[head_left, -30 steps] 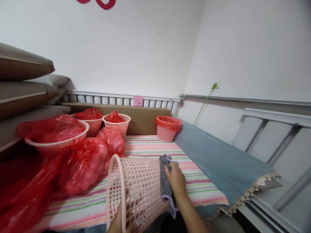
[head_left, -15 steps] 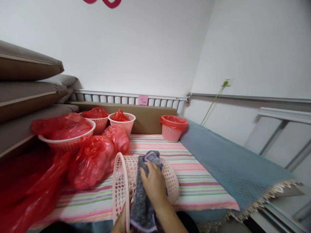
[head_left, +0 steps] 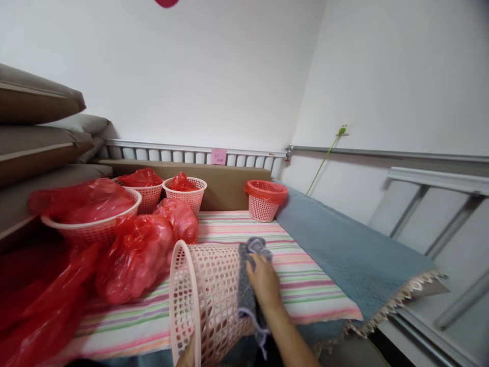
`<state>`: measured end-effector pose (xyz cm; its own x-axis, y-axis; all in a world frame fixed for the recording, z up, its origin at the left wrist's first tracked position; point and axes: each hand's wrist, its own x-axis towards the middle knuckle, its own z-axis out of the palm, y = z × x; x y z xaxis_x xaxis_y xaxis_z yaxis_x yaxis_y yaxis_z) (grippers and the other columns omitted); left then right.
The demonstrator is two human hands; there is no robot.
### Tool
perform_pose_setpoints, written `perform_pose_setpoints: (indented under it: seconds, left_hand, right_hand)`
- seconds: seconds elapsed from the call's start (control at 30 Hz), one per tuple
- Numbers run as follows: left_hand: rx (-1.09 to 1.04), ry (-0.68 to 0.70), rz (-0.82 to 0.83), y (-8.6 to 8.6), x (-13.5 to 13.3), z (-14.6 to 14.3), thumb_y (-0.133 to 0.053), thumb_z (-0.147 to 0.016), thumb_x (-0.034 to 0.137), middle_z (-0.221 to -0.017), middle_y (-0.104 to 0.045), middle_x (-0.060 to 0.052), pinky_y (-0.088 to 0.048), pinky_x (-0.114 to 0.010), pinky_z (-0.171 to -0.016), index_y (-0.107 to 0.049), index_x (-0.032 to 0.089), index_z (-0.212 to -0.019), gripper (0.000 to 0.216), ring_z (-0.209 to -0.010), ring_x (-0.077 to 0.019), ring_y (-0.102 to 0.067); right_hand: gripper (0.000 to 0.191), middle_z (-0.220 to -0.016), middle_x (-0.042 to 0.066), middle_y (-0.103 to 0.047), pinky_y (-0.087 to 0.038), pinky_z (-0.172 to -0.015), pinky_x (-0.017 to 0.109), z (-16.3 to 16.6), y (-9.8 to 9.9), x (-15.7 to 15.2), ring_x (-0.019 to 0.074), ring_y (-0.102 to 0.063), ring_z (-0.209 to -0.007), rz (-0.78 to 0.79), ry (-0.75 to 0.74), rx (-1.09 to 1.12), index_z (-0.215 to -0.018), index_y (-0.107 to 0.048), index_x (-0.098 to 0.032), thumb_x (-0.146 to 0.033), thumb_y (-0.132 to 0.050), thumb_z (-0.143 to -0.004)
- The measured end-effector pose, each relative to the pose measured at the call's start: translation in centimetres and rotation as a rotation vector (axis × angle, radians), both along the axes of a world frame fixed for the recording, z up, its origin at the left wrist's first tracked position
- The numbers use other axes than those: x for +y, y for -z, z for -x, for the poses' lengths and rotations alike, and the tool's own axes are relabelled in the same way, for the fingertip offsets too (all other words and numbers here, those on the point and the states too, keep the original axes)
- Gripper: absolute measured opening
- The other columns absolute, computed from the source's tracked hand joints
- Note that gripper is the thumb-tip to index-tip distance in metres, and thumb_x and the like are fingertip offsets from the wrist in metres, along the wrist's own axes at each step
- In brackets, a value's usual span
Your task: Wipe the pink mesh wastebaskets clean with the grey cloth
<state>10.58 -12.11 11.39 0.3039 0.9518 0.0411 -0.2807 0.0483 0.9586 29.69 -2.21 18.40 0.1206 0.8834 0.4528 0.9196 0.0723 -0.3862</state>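
A pale pink perforated plastic basket (head_left: pixel 217 285) lies on its side in front of me, its open rim facing left. My left hand (head_left: pixel 188 351) reaches in at the rim from below and holds the basket; its fingers are mostly hidden behind the mesh. Against the basket's base end, my right hand (head_left: pixel 263 280) presses a grey cloth with purple edging (head_left: pixel 246 290), fingers curled over it. A loose corner of the cloth hangs down below the wrist.
Red plastic bags (head_left: pixel 141 255) lie left of the basket. Behind them stand pink baskets (head_left: pixel 187 191) with red bags inside. A red-lined basket (head_left: pixel 264 204) stands at the back right on the striped cloth (head_left: pixel 229 221). Stacked cushions (head_left: pixel 34 148) rise at left.
My right hand has slid the grey cloth rightward along the basket, from its middle to its base end. The left hand stays at the rim. The view has shifted slightly right.
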Motion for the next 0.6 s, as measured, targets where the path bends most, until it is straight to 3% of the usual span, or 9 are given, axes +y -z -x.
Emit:
perform_pose_setpoints:
  seconds: [0.07, 0.17, 0.23, 0.3, 0.37, 0.43, 0.5, 0.6]
  left_hand:
    - [-0.076, 0.062, 0.055, 1.3, 0.8, -0.3, -0.058, -0.072, 0.061, -0.123, -0.061, -0.004, -0.037, -0.049, -0.101, -0.049, 0.036, -0.124, 0.059, -0.122, -0.0318, -0.048]
    - [-0.109, 0.087, 0.094, 2.1, 1.1, -0.2, -0.053, -0.073, 0.063, -0.126, -0.059, -0.006, -0.035, -0.049, -0.102, -0.044, 0.035, -0.129, 0.064, -0.124, -0.0319, -0.045]
    - [-0.089, 0.080, 0.064, 1.1, 0.8, 0.2, -0.062, -0.070, 0.056, -0.129, -0.056, -0.008, -0.035, -0.050, -0.102, -0.035, 0.032, -0.136, 0.074, -0.124, -0.0333, -0.045]
    - [-0.066, 0.028, 0.007, -1.1, 0.6, 0.7, -0.068, -0.068, 0.044, -0.134, -0.051, -0.010, -0.033, -0.049, -0.104, -0.020, 0.029, -0.142, 0.089, -0.124, -0.0331, -0.045]
    - [-0.047, -0.109, -0.041, -3.6, 0.6, 1.0, -0.065, -0.073, 0.034, -0.142, -0.042, -0.011, -0.027, -0.044, -0.109, -0.005, 0.024, -0.144, 0.094, -0.129, -0.0293, -0.039]
    - [-0.034, -0.156, 0.013, -5.4, 0.7, 1.0, -0.063, -0.072, 0.028, -0.144, -0.037, -0.013, -0.031, -0.043, -0.107, 0.001, 0.022, -0.144, 0.097, -0.131, -0.0296, -0.035]
    - [-0.058, -0.149, 0.050, -5.7, 0.8, 0.7, -0.063, -0.072, 0.028, -0.145, -0.035, -0.014, -0.035, -0.044, -0.104, 0.003, 0.022, -0.144, 0.097, -0.131, -0.0309, -0.034]
    - [-0.120, -0.108, 0.057, -4.0, 0.5, 0.0, -0.065, -0.072, 0.035, -0.144, -0.036, -0.015, -0.033, -0.045, -0.105, 0.006, 0.022, -0.144, 0.101, -0.129, -0.0314, -0.039]
  right_hand:
    - [0.025, -0.102, 0.009, -0.062, -0.042, -0.076, 0.030, -2.8, 0.9, 1.1, 0.0222, -0.058, -0.092, 0.061, 0.132, -0.010, -0.106, -0.058, -0.017, -0.024, -0.044, -0.087]
    - [0.025, -0.102, 0.009, -0.062, -0.042, -0.074, 0.029, -4.5, 1.8, 1.6, 0.0216, -0.058, -0.092, 0.062, 0.171, -0.042, -0.105, -0.058, -0.017, -0.026, -0.041, -0.088]
    - [0.025, -0.100, 0.009, -0.062, -0.041, -0.074, 0.028, -4.4, 1.9, 1.4, 0.0212, -0.058, -0.094, 0.043, 0.161, -0.068, -0.105, -0.057, -0.016, -0.025, -0.041, -0.089]
    - [0.024, -0.099, 0.009, -0.062, -0.041, -0.074, 0.028, -4.0, 1.9, 1.2, 0.0208, -0.057, -0.094, 0.036, 0.161, -0.079, -0.106, -0.057, -0.016, -0.024, -0.041, -0.089]
    - [0.024, -0.100, 0.009, -0.062, -0.041, -0.074, 0.027, -3.7, 1.8, 1.0, 0.0206, -0.058, -0.093, 0.032, 0.172, -0.078, -0.106, -0.057, -0.017, -0.025, -0.042, -0.089]
    - [0.024, -0.100, 0.009, -0.062, -0.041, -0.073, 0.028, -3.5, 1.7, 0.9, 0.0210, -0.058, -0.092, 0.031, 0.185, -0.080, -0.106, -0.058, -0.017, -0.025, -0.043, -0.088]
    - [0.025, -0.099, 0.009, -0.062, -0.041, -0.073, 0.029, -3.1, 1.4, 0.7, 0.0218, -0.058, -0.091, 0.031, 0.186, -0.081, -0.106, -0.059, -0.016, -0.024, -0.043, -0.088]
    - [0.024, -0.097, 0.009, -0.063, -0.041, -0.076, 0.029, -1.1, 0.6, 0.1, 0.0222, -0.058, -0.092, 0.009, 0.112, -0.037, -0.104, -0.060, -0.015, -0.022, -0.044, -0.087]
